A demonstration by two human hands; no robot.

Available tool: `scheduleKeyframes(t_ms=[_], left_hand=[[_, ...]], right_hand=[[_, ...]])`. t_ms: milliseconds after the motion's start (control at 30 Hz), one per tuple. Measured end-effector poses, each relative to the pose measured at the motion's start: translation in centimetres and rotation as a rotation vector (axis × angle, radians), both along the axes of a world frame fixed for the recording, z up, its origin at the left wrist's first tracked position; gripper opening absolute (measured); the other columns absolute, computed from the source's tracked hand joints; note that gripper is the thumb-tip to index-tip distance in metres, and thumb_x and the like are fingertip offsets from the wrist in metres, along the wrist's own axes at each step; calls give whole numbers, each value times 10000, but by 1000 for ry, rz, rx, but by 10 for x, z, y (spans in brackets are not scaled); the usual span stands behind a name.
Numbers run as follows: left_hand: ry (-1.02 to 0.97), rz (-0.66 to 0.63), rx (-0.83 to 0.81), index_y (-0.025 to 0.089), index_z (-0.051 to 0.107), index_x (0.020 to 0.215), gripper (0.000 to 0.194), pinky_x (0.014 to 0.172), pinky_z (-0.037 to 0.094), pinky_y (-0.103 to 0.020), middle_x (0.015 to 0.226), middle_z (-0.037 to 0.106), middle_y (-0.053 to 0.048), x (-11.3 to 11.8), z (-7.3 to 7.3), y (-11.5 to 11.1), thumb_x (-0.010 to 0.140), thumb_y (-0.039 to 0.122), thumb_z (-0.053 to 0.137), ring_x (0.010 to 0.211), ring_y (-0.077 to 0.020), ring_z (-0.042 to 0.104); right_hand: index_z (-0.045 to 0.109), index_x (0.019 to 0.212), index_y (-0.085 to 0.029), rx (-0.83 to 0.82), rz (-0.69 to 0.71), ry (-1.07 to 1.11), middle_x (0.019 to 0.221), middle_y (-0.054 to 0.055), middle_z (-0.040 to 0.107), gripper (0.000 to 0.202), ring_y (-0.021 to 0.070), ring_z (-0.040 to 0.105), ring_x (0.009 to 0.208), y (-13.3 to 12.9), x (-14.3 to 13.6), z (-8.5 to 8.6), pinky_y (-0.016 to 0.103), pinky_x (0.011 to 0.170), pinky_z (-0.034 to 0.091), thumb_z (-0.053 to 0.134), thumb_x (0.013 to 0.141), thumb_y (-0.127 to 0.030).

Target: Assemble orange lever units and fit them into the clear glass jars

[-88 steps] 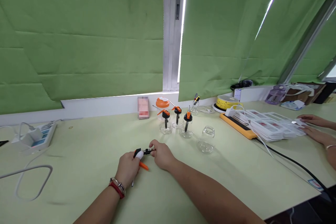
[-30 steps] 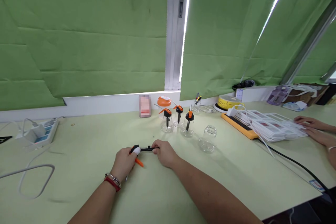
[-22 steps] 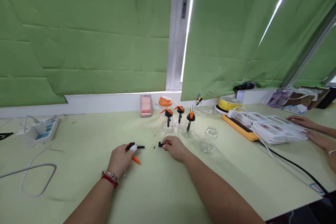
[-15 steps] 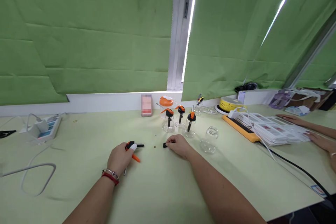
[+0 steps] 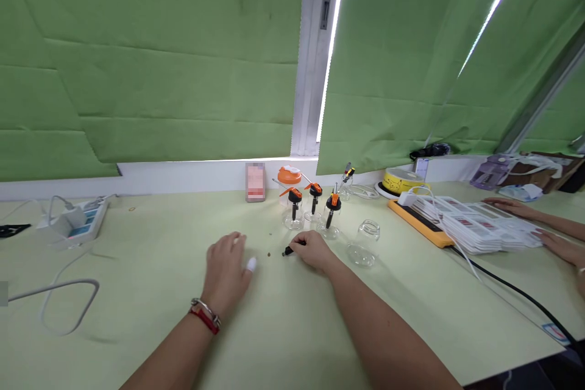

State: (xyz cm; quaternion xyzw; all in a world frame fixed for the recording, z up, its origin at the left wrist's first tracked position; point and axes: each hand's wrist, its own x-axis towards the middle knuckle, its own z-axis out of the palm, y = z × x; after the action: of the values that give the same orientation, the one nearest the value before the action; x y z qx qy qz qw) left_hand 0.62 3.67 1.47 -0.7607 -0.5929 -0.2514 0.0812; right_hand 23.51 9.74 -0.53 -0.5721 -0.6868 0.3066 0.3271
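Observation:
My right hand [image 5: 313, 250] pinches a small black tube-like piece [image 5: 287, 251] just above the table. To its left my left hand [image 5: 226, 268] hovers palm down with fingers stretched out and a white cover on the thumb [image 5: 251, 264]. Nothing shows in it, though the space beneath the palm is hidden. A tiny brown bit [image 5: 269, 254] lies between the hands. Beyond my right hand stand several glass jars with black-and-orange lids, among them a left one [image 5: 295, 210] and a right one [image 5: 333, 216]. An open glass jar [image 5: 363, 247] is to the right.
At the back stand a phone [image 5: 255, 183] and an orange-topped bottle [image 5: 289, 175]. A white power strip [image 5: 86, 225] and cable [image 5: 68, 283] lie left. Right are an orange power strip [image 5: 420, 225], stacked plastic sheets [image 5: 475, 225] and another person's hands [image 5: 560, 245].
The black-and-orange lid with a metal tube has gone from sight, and my left hand has opened and moved right. In my right hand the black piece now shows more of its length.

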Motion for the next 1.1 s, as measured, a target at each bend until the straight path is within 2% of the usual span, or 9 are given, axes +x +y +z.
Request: scheduleKeyframes(t_ms=[100, 200, 400, 567, 733, 833, 900, 1033, 1100], left_hand=[[133, -314, -70, 207, 581, 1086, 331, 1048, 186, -554, 1355, 470, -134, 30, -3, -11, 773, 161, 482, 1240, -298, 405], [210, -429, -171, 197, 612, 1007, 287, 1063, 139, -576, 1398, 434, -137, 48, -8, -9, 764, 126, 475, 1279, -297, 371], [220, -427, -262, 203, 628, 964, 273, 1064, 139, -582, 1211, 600, -94, 55, -6, 10, 830, 132, 401, 1167, -259, 470], [208, -426, -269, 210, 622, 978, 274, 1069, 123, -569, 1161, 621, -83, 56, -1, 11, 839, 140, 396, 1140, -249, 481], [162, -426, -312, 194, 626, 916, 235, 1045, 147, -566, 1137, 624, -96, 58, 1, 14, 829, 159, 411, 1097, -265, 505], [147, -439, -329, 194, 626, 882, 217, 1020, 175, -562, 1111, 633, -89, 59, 1, 18, 812, 158, 424, 1049, -263, 533], [134, -449, -341, 200, 628, 871, 227, 1004, 184, -559, 1090, 644, -80, 59, 1, 22, 798, 139, 422, 1037, -261, 545], [91, -456, -377, 210, 638, 859, 296, 979, 226, -512, 1057, 665, -62, 58, -1, 29, 764, 78, 391, 1028, -244, 565], [58, -444, -402, 216, 645, 861, 322, 954, 283, -461, 1046, 673, -45, 55, -2, 34, 756, 71, 377, 997, -227, 581]], right_hand=[[706, 726, -159, 11, 12, 1, 714, 27, 662, 220, 142, 557, 688, 2, 2, -3, 224, 617, 408, 546, 731, -310], [704, 730, -157, 14, 31, 1, 712, 25, 662, 216, 140, 555, 693, 3, 3, -6, 222, 627, 408, 550, 734, -308], [698, 748, -153, -21, 41, -2, 708, 21, 661, 212, 130, 546, 668, 5, 7, -6, 218, 609, 407, 562, 725, -315], [690, 762, -143, -100, 45, -19, 673, 30, 654, 224, 118, 529, 594, 7, 27, 1, 210, 533, 395, 591, 719, -340], [697, 702, -143, -188, 145, -68, 628, 14, 650, 206, 124, 541, 562, 5, 48, 5, 208, 499, 391, 758, 520, -218], [713, 697, -161, -169, 210, -85, 624, -3, 641, 213, 129, 545, 584, 2, 41, 4, 215, 522, 400, 777, 500, -207], [721, 719, -173, -118, 225, -87, 693, -1, 645, 219, 134, 554, 634, 0, 31, 1, 222, 563, 411, 782, 514, -221], [731, 738, -191, 0, 232, -81, 960, 21, 617, 243, 155, 568, 817, -2, 16, -3, 235, 709, 427, 804, 508, -209], [731, 738, -196, 30, 243, -79, 995, 21, 597, 244, 159, 565, 844, -2, 14, -4, 238, 731, 427, 812, 509, -216]])
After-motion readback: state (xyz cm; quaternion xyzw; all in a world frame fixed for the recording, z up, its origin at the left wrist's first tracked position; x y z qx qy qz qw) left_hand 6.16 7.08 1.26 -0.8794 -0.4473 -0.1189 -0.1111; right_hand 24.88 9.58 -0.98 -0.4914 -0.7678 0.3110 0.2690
